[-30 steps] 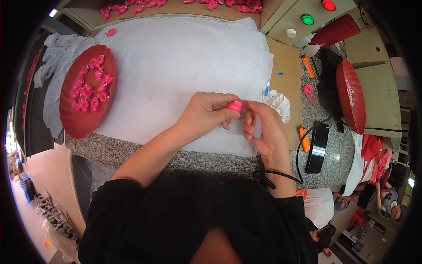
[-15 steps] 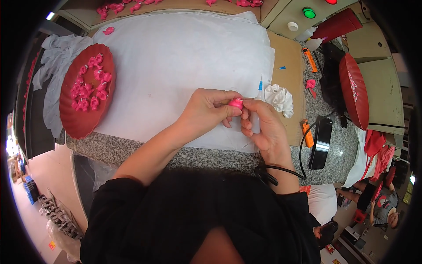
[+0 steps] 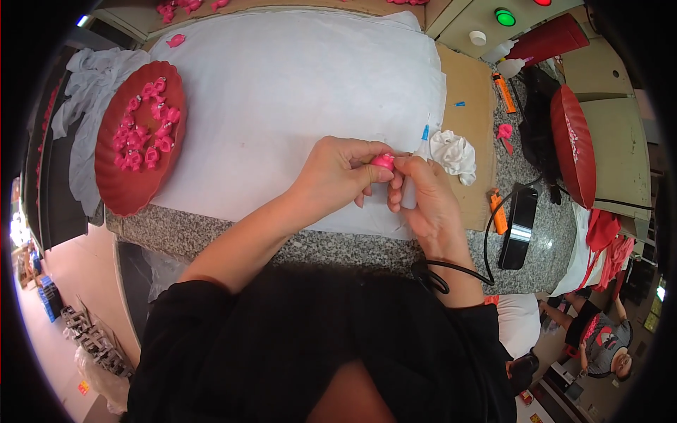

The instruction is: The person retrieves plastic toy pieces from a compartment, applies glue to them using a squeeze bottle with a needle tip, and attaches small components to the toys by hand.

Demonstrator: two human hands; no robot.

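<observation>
My left hand (image 3: 338, 169) pinches a small glossy pink figurine (image 3: 383, 162) between thumb and forefinger, above the white sheet's front right part. A tiny pale bit shows on its top. At the figurine's right side, my right hand (image 3: 429, 194) has thumb and forefinger closed against it, the other fingers curled. A whitish bottle with a blue needle tip (image 3: 425, 132) points away from me beside the right hand. Its body is partly hidden by that hand; whether the palm grips it or it lies underneath, I cannot tell. A crumpled white cloth (image 3: 453, 156) is just right of the needle.
A red scalloped dish (image 3: 113, 183) with several pink figurines stands at left. One pink piece (image 3: 175, 41) lies on the white sheet (image 3: 282, 77). Orange cutters (image 3: 499, 213), a black phone (image 3: 518, 229), a cable and another red dish (image 3: 575, 144) are at right. Another person is at lower right.
The whole view has shifted slightly. Both hands keep their hold, with hardly any movement at the figurine. The person at lower right has changed posture.
</observation>
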